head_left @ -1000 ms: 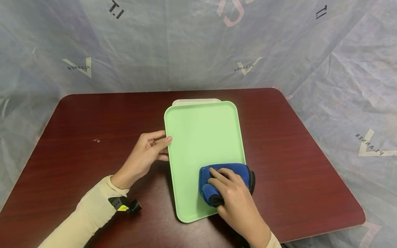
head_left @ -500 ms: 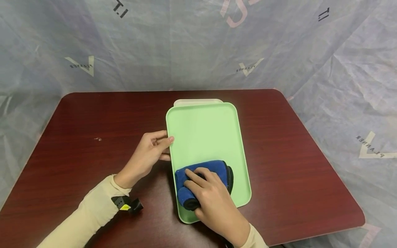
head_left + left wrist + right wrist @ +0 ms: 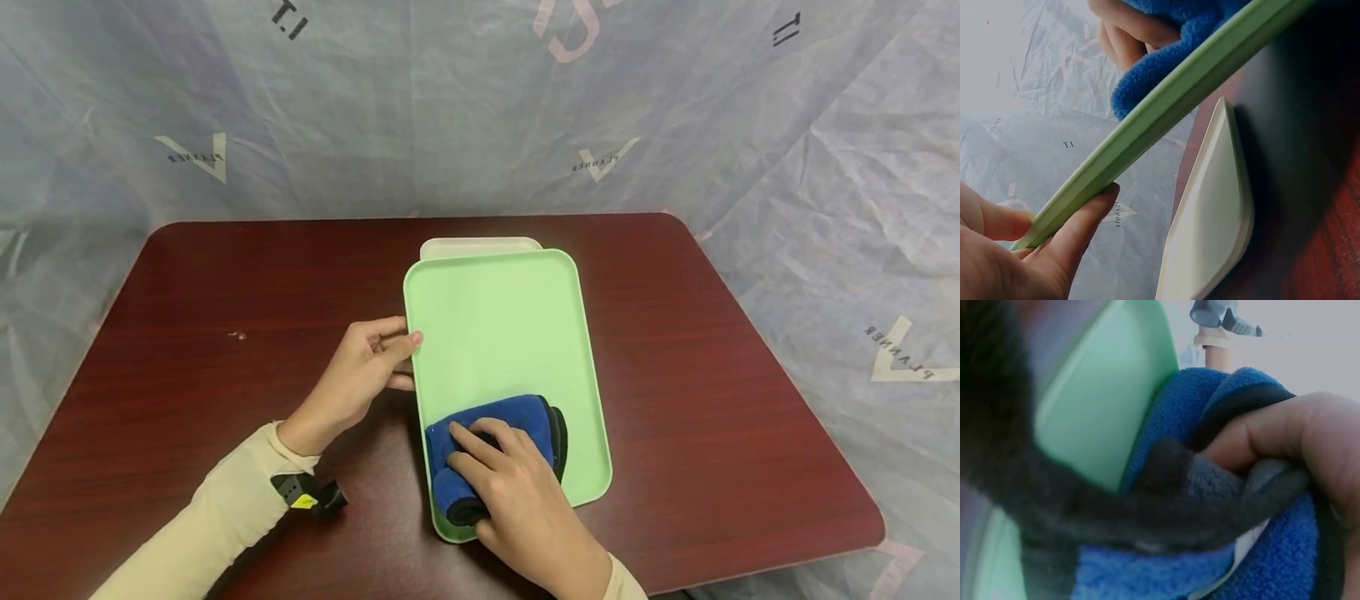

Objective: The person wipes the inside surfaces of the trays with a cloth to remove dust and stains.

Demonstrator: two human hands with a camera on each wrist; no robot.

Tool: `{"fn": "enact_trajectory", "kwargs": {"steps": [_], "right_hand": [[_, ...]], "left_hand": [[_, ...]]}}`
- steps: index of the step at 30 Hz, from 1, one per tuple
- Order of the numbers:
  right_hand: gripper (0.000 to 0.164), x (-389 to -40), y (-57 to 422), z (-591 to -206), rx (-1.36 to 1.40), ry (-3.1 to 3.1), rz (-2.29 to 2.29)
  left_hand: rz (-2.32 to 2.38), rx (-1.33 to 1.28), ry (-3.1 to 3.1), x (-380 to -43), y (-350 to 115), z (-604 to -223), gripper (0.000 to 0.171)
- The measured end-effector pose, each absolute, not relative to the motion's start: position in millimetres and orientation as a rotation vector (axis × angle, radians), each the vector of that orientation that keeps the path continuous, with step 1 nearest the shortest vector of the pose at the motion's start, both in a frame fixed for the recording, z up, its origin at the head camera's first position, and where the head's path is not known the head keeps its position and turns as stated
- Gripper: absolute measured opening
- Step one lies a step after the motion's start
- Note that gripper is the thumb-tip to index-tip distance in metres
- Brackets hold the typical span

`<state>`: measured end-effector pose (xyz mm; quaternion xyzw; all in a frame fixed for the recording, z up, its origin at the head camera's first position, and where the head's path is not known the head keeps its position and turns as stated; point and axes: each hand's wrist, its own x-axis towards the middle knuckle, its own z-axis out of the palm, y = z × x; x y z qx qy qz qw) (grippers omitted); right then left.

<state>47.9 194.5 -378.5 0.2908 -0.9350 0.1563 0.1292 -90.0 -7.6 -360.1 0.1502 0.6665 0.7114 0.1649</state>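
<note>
A light green tray (image 3: 502, 325) is held up off the table by my left hand (image 3: 352, 371), which pinches its left edge with the thumb on top and fingers beneath. In the left wrist view that grip shows on the tray's rim (image 3: 1147, 128). My right hand (image 3: 521, 500) holds a folded blue cloth (image 3: 517, 412) with black edging against the tray's near part, by its lower left corner. Close up in the right wrist view, the cloth (image 3: 1175, 409) is bunched in folds within my fingers.
A pale cream tray (image 3: 480, 246) lies on the dark red wooden table (image 3: 697, 392) beneath the green one, mostly hidden from above; the left wrist view shows a gap between the two trays. Grey printed sheeting (image 3: 480, 108) hangs behind the table.
My right hand has moved the cloth leftward across the tray's near part, then slightly toward me. My left hand keeps its pinch on the edge, and the green tray stays nearly in place.
</note>
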Motion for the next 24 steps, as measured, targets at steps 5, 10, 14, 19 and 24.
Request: {"fn": "enact_trajectory", "kwargs": {"steps": [5,10,14,19,24], "right_hand": [[0.06,48,202,-379,0.799,-2.728,0.511],[0.062,48,216,-380,0.72,-2.727,0.54],[0.063,49,229,-381,0.647,-2.747,0.54],[0.065,49,248,-383,0.574,-2.76,0.546],[0.067,48,264,-385,0.519,-2.76,0.547]], "left_hand": [[2.025,0.434,1.893,-89,-6,-360,0.028],[2.029,0.435,1.889,-90,-4,-359,0.028],[2.022,0.427,1.899,-90,-5,-359,0.028],[2.017,0.431,1.912,-91,-7,-359,0.028],[2.02,0.449,1.91,-92,-8,-360,0.027]]}}
